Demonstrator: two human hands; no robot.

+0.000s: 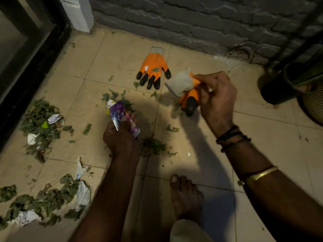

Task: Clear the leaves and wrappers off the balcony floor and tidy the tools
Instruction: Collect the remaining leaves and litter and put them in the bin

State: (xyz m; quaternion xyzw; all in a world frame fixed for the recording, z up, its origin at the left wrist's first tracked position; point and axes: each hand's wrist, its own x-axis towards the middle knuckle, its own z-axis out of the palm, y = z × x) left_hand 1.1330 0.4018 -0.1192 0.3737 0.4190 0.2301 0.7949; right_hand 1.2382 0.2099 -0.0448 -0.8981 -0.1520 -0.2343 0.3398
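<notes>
Green leaf litter is heaped along the left edge of the tiled floor, with white paper scraps mixed in. Left hand – fingers curled tight round a crumpled purple wrapper, just above a few loose leaves. Past that, one orange glove with black fingertips lies flat on the tile near the brick wall. Right hand pinches the second orange glove clear of the floor, pale cuff up. Far right – a dark pot beside a ribbed one; can't tell what's inside either.
</notes>
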